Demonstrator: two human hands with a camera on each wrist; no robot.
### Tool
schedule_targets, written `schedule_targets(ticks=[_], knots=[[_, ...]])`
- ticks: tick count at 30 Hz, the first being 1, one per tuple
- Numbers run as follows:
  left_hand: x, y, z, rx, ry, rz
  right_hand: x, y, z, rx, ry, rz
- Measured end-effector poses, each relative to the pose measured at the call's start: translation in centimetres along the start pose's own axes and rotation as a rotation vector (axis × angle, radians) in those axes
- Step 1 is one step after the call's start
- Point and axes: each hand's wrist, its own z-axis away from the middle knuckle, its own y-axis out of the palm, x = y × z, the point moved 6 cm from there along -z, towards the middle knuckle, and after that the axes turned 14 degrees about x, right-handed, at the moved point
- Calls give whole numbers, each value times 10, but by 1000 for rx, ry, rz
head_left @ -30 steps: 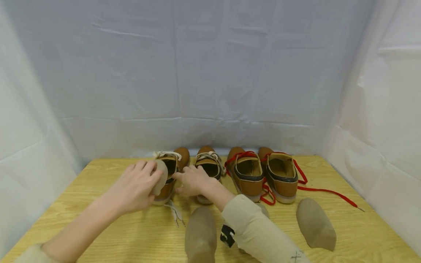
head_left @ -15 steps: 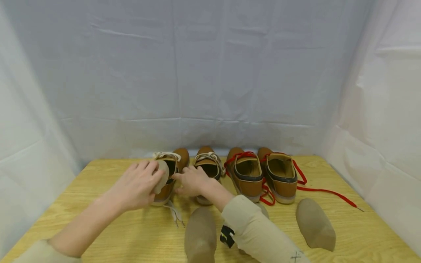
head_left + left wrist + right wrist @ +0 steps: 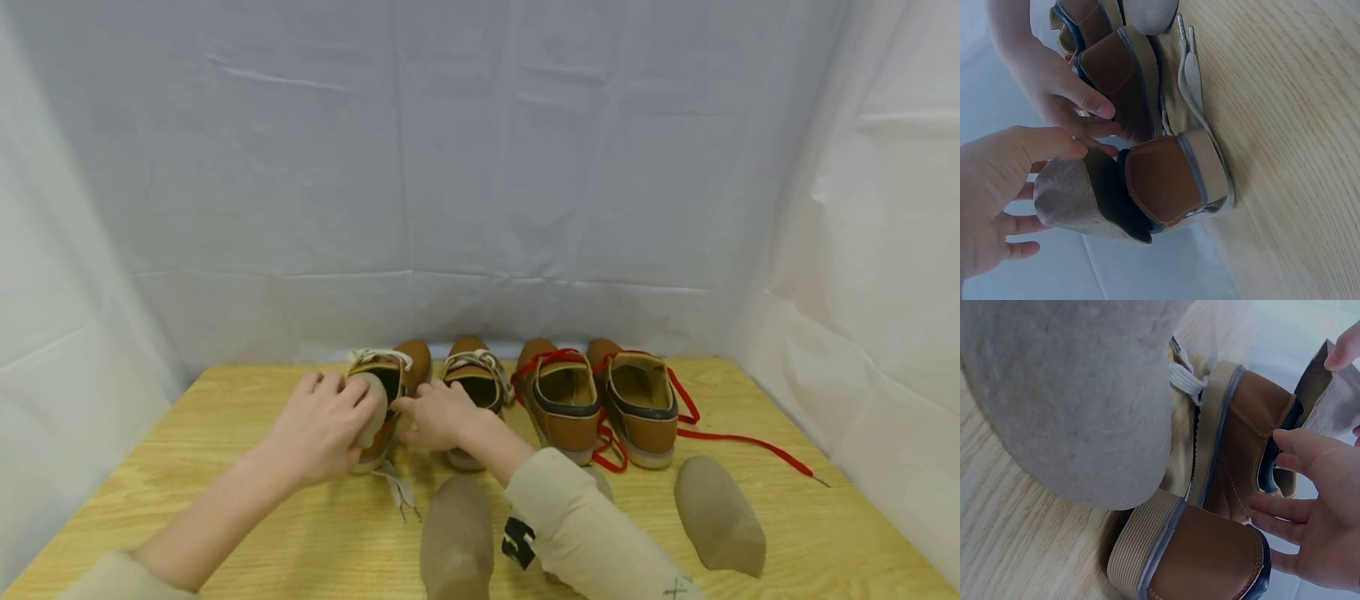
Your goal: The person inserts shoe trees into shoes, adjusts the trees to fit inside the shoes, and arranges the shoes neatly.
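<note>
My left hand [image 3: 322, 425] holds a grey moulded-pulp shoe insert [image 3: 1069, 194] at the opening of the leftmost brown shoe [image 3: 1163, 178]. In the left wrist view the thumb lies on the insert's near edge, with the fingers behind it. The insert's hollow end faces the heel of that shoe, and its front is hidden. My right hand [image 3: 438, 414] has its fingers extended, touching the inner side and dark collar of the same shoe. A second white-laced shoe [image 3: 1204, 556] stands beside it, partly under my right wrist in the head view.
Two brown shoes with red laces, one left [image 3: 566, 404] and one right [image 3: 643, 408], stand farther right. Pulp inserts lie in front, one in the middle [image 3: 457, 533] and one at right [image 3: 720, 517]; another is partly under my right sleeve [image 3: 592, 525]. White cloth surrounds the wooden table [image 3: 262, 542].
My left hand and the insert have shifted slightly to the right, and the left sleeve shows farther into view. My right hand stays on the leftmost shoe.
</note>
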Motion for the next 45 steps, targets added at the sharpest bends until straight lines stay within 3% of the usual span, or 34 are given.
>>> schedule_targets(ticks=[9,16,26,31,36,45], knots=[[0,1,0,-51,21,48,0,2,-1,4,-1,-5],[1,3,0,-71,2,98,0,2,-1,-7,-6,-6],[1,4,0,-71,-69,30,-1,2,0,8,-1,-14],[0,7,-1,-41,-89,26,-1,2,0,6,-1,-17],[-1,10,0,-18,-86,12,-1,2,-1,5,1,-13],[0,10,0,-63,-71,-17,0,0,-1,4,1,-10]])
